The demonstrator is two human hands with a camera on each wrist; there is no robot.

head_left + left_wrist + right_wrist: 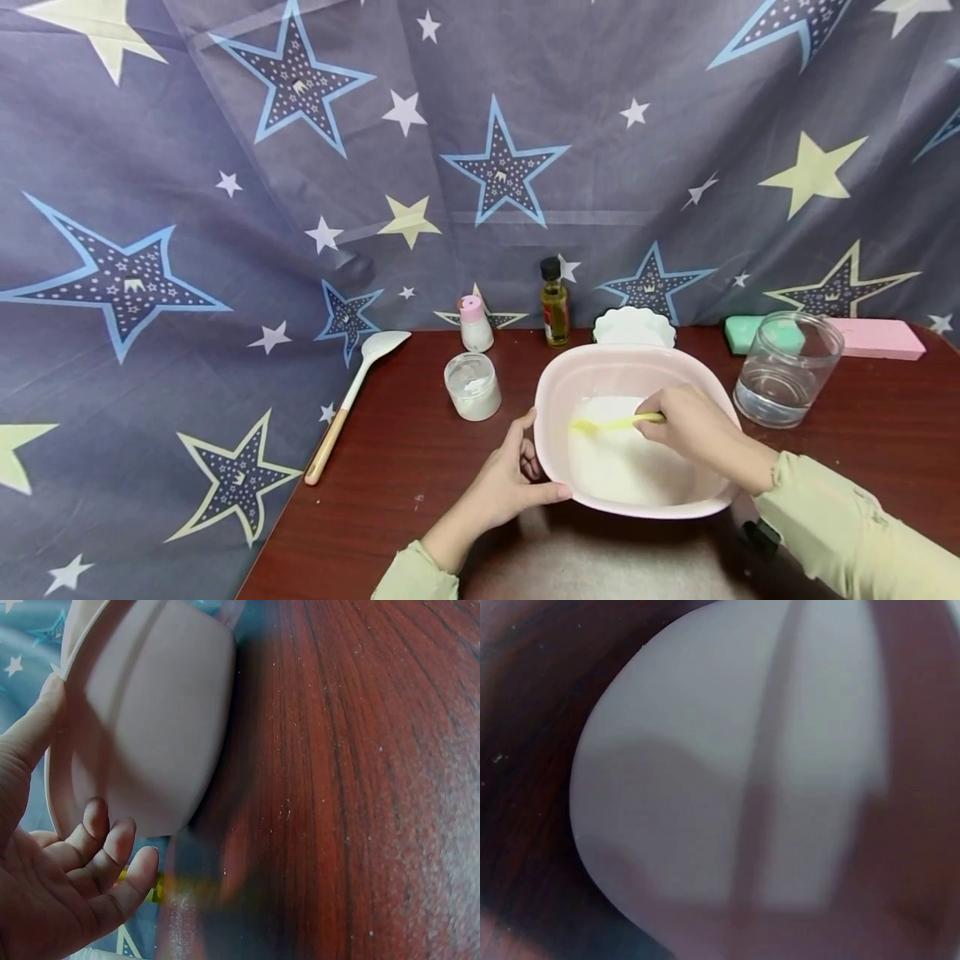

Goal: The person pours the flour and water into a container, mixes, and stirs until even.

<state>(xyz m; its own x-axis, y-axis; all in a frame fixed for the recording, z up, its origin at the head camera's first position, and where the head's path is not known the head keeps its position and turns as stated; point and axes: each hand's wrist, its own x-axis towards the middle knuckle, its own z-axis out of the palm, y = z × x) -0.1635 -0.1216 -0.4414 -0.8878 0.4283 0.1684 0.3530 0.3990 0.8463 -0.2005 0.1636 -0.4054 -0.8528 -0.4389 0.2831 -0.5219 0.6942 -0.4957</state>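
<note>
A pale pink basin stands on the table with white powder spread over its bottom. My left hand steadies it from the left, thumb at the near rim and index finger at the left rim. In the left wrist view the basin's outer wall shows, with the other fingers loosely bent beside it. Inside the basin, my right hand pinches the handle of a yellow spoon, whose head lies at the powder. The right wrist view shows mostly the basin's blurred outer side; the spoon is hidden there.
Behind the basin are a white scalloped dish, an oil bottle and a pink-capped shaker. A jar of white powder and a ladle lie left. Right stand a glass of water and green and pink blocks.
</note>
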